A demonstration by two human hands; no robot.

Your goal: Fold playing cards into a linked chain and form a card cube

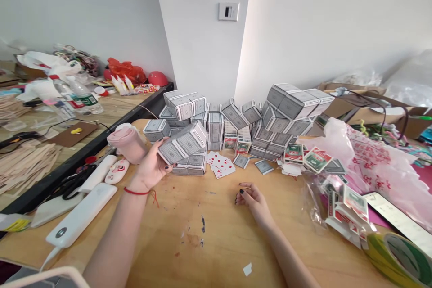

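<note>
My left hand is raised at the left of the table, its fingers wrapped round the lower end of a tilted playing-card block. This grey-patterned block looks like box shapes joined end to end. Behind and below it, more card blocks stand in stacks. My right hand rests near the middle of the table, holding nothing, with its fingers loosely curled and apart. Loose playing cards lie face up between the stacks. A few grey-backed cards lie farther right.
A white power bank, a pink fabric roll and black scissors are at left. Torn card boxes, yellow-green tape, a phone and a plastic bag crowd the right. The wall stands behind.
</note>
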